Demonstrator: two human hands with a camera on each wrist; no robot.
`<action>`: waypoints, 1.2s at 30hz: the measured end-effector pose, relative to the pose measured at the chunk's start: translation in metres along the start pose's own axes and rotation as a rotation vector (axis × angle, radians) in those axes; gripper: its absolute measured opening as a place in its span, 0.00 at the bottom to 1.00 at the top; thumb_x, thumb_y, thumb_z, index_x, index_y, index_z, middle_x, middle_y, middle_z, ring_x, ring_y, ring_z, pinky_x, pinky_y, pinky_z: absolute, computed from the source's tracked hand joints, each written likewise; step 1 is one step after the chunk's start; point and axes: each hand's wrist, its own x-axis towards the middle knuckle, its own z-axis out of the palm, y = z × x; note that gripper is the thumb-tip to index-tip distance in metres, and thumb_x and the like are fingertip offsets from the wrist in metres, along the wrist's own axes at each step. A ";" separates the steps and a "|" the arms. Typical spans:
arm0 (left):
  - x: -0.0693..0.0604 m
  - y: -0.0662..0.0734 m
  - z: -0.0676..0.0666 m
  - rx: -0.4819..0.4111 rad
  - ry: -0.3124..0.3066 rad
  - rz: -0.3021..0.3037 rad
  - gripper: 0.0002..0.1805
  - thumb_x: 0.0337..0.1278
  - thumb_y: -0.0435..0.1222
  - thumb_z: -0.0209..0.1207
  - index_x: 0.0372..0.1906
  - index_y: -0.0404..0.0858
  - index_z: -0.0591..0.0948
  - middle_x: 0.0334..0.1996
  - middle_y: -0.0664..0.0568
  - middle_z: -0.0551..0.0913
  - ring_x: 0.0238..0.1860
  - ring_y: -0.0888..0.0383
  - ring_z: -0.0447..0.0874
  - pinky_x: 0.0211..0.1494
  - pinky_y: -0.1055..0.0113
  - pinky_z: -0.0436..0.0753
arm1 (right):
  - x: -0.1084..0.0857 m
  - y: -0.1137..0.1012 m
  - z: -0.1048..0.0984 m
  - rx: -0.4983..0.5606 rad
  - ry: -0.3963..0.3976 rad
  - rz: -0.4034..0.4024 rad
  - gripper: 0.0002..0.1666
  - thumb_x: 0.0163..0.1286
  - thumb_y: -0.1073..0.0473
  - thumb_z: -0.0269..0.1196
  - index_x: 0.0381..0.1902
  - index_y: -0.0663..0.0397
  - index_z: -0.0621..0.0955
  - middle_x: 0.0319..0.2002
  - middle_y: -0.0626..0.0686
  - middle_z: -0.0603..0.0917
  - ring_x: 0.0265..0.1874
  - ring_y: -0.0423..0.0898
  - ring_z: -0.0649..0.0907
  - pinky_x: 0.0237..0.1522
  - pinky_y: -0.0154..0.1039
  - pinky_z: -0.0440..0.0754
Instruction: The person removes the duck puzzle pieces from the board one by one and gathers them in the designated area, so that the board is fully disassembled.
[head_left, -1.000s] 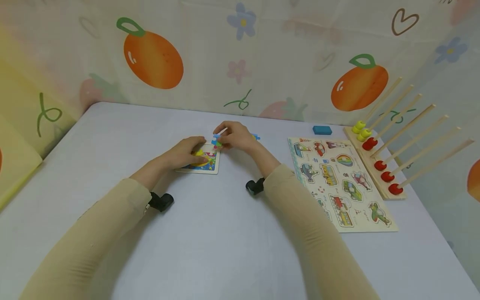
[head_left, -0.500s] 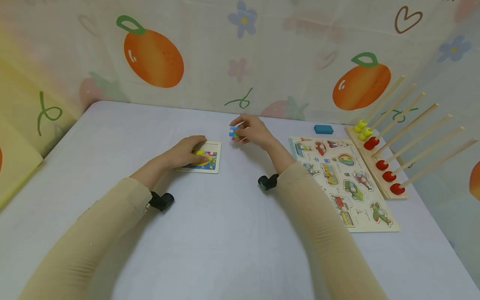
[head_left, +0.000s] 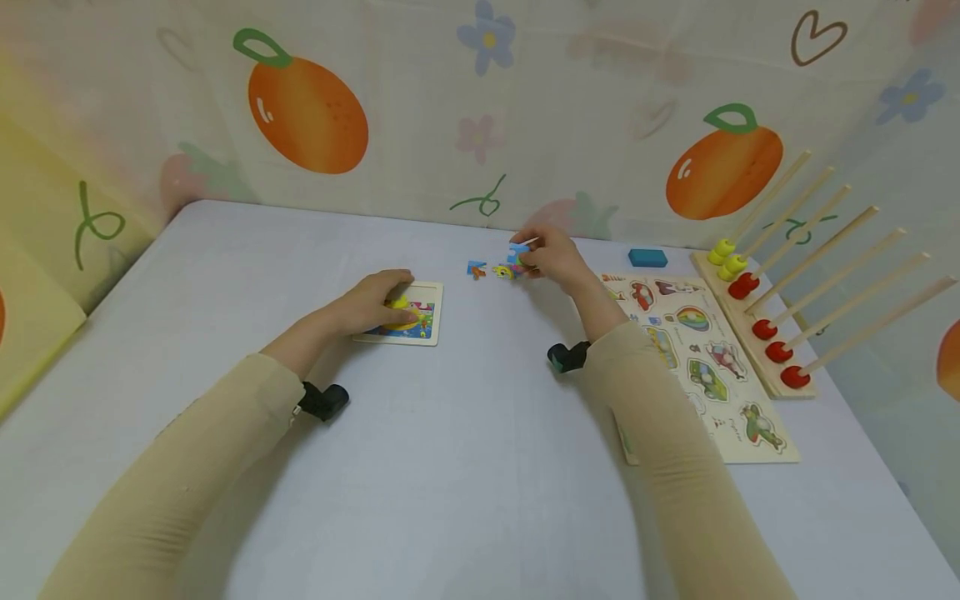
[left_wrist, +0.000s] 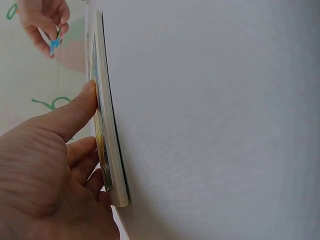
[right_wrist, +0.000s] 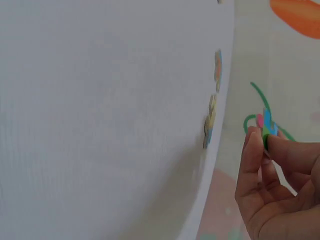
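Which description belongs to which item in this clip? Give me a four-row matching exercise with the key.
Things:
1. Jigsaw piece
2. Framed puzzle
3. Plain blue block
4. Vehicle picture board

Places and states:
A. Partly hidden behind the right sleeve in the head view
B. Pinched in the right grip
C. Near the back edge of the table, touched by neither hand
D. On the table, touched by the left grip

Right pairs: 1-B, 2-D, 3-C, 4-A.
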 end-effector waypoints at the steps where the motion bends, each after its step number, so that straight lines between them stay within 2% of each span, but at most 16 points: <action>1: 0.000 0.000 0.000 0.002 0.000 0.000 0.40 0.65 0.41 0.60 0.75 0.29 0.57 0.77 0.35 0.55 0.79 0.38 0.48 0.82 0.43 0.49 | 0.000 0.001 -0.003 -0.002 0.012 0.013 0.20 0.71 0.71 0.55 0.59 0.62 0.76 0.38 0.51 0.71 0.27 0.39 0.78 0.31 0.25 0.82; 6: 0.002 0.000 0.000 0.009 -0.001 -0.002 0.40 0.65 0.42 0.60 0.75 0.30 0.57 0.77 0.35 0.55 0.79 0.38 0.48 0.82 0.43 0.49 | 0.002 0.008 -0.014 -0.019 0.060 0.078 0.20 0.68 0.72 0.55 0.58 0.63 0.78 0.39 0.52 0.71 0.23 0.37 0.77 0.30 0.24 0.82; 12: 0.001 -0.001 0.000 0.012 -0.004 -0.001 0.40 0.65 0.42 0.60 0.75 0.30 0.57 0.77 0.35 0.55 0.80 0.38 0.47 0.82 0.44 0.48 | 0.004 0.014 -0.019 -0.153 0.065 0.165 0.19 0.69 0.70 0.58 0.57 0.59 0.80 0.33 0.51 0.74 0.23 0.37 0.76 0.29 0.24 0.79; 17: 0.000 -0.001 0.000 0.013 -0.006 -0.001 0.40 0.65 0.42 0.60 0.75 0.29 0.57 0.77 0.35 0.55 0.79 0.37 0.48 0.82 0.43 0.49 | 0.004 0.017 -0.016 -0.211 0.041 0.177 0.20 0.66 0.72 0.58 0.55 0.60 0.82 0.24 0.49 0.74 0.17 0.35 0.78 0.26 0.25 0.78; 21: 0.000 0.000 0.001 0.015 -0.009 -0.010 0.40 0.66 0.42 0.59 0.75 0.29 0.57 0.77 0.35 0.55 0.79 0.37 0.48 0.82 0.43 0.49 | 0.005 0.019 -0.013 -0.189 0.021 0.201 0.21 0.64 0.74 0.56 0.54 0.63 0.81 0.29 0.52 0.74 0.14 0.35 0.80 0.25 0.25 0.81; 30: 0.000 0.000 0.001 0.010 -0.004 -0.009 0.40 0.65 0.41 0.60 0.75 0.30 0.57 0.77 0.35 0.55 0.80 0.38 0.47 0.82 0.43 0.48 | 0.010 0.022 -0.008 -0.265 0.091 0.180 0.16 0.64 0.72 0.61 0.50 0.67 0.81 0.32 0.55 0.79 0.15 0.35 0.77 0.23 0.25 0.80; 36: 0.001 -0.001 0.000 0.005 -0.004 -0.014 0.40 0.65 0.42 0.60 0.75 0.31 0.57 0.78 0.36 0.54 0.80 0.38 0.47 0.82 0.43 0.48 | 0.012 0.020 -0.008 -0.291 0.104 0.171 0.14 0.62 0.72 0.61 0.47 0.69 0.82 0.21 0.49 0.79 0.12 0.35 0.78 0.21 0.26 0.81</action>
